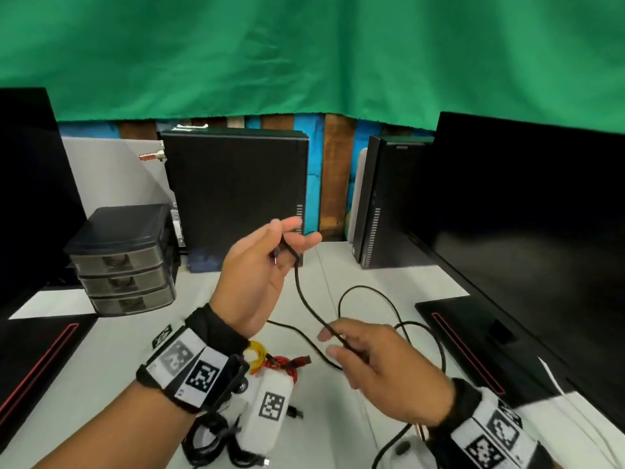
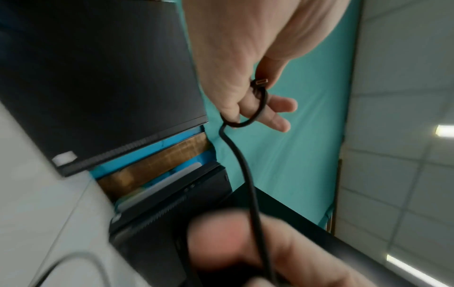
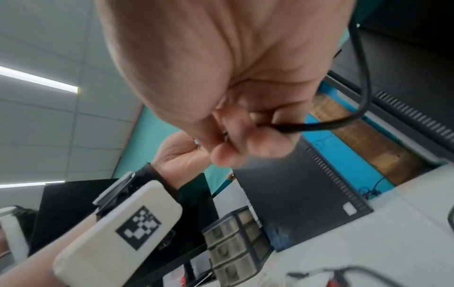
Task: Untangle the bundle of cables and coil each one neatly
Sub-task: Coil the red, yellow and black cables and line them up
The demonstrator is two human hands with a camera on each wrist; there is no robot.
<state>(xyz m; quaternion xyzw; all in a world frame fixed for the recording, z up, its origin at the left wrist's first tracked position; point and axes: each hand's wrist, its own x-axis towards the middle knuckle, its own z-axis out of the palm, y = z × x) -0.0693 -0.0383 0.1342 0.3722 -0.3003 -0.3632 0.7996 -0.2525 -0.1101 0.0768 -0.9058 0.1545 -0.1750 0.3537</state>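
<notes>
A black cable (image 1: pixel 306 301) is held taut in the air above the middle of the tabletop (image 1: pixel 101 384), its connector end looped once round the fingers of the left hand (image 1: pixel 260 275), where it is pinched by the thumb. From there it runs down and toward the near edge into the right hand (image 1: pixel 378 360), by which it is pinched lower along its length; its slack is trailed in loose loops toward the tabletop's right side. The next wrap, it is judged, would be carried by the right hand up and round the left. Near the front edge, a red cable (image 1: pixel 287 365), a yellow cable (image 1: pixel 255 355) and a black coil (image 1: pixel 206 438) are seen lying. At the left edge a drawer unit (image 1: pixel 125 262) is stood; small items are faintly seen in its drawers, not identifiable.
</notes>
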